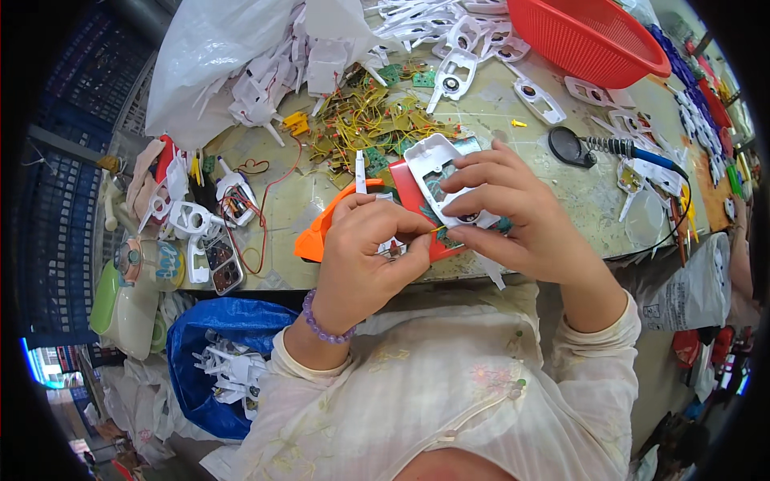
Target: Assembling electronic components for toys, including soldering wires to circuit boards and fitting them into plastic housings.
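My left hand [373,248], with a purple bead bracelet [327,325] at the wrist, pinches a thin yellow wire [437,229] between thumb and forefinger. Fingers bent, my right hand [513,212] grips a white plastic housing [433,159] with cut-out openings. The wire's end meets the housing's lower edge, by my right thumb; a green circuit board is partly hidden there. Under the housing lies a red flat piece [407,183]. An orange plastic object [317,232] lies just left, partly behind my left hand, and a white narrow part [360,172] stands beyond it.
Wired green circuit boards [369,120] are heaped behind my hands. White housings [453,76] and a red basket [589,40] stand farther back. At right, a soldering iron [650,156] rests in a coil holder. A blue bag [192,345] of white parts hangs below the table's left edge.
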### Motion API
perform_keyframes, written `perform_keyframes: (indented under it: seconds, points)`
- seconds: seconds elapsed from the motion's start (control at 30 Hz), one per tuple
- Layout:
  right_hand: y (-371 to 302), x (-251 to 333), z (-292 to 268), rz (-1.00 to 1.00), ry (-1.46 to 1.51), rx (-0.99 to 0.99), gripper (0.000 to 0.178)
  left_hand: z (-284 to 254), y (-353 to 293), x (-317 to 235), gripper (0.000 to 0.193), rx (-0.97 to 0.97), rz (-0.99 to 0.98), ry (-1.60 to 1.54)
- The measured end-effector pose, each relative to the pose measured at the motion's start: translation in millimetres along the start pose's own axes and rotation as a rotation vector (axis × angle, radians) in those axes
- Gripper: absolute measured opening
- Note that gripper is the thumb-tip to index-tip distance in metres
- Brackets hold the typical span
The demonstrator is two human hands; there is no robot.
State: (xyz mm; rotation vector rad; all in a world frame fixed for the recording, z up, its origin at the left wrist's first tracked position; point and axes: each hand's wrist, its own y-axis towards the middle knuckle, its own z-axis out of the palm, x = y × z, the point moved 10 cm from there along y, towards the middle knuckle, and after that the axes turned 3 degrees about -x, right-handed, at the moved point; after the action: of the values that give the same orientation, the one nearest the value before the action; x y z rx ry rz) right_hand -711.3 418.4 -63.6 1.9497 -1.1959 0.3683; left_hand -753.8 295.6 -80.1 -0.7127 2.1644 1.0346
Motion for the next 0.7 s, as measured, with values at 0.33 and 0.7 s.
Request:
perform_keyframes:
  seconds: [0.33,0.7]
  points:
    - [-54,-24,-32,0.161,0.157,-0.551,0.013,14,8,-7,0.008,0.0,0.066,0.044]
    - [-196,-150,-167,0.562,0.013,-1.285,0.052,45,24,-12,0.005,0.174,0.155,0.227]
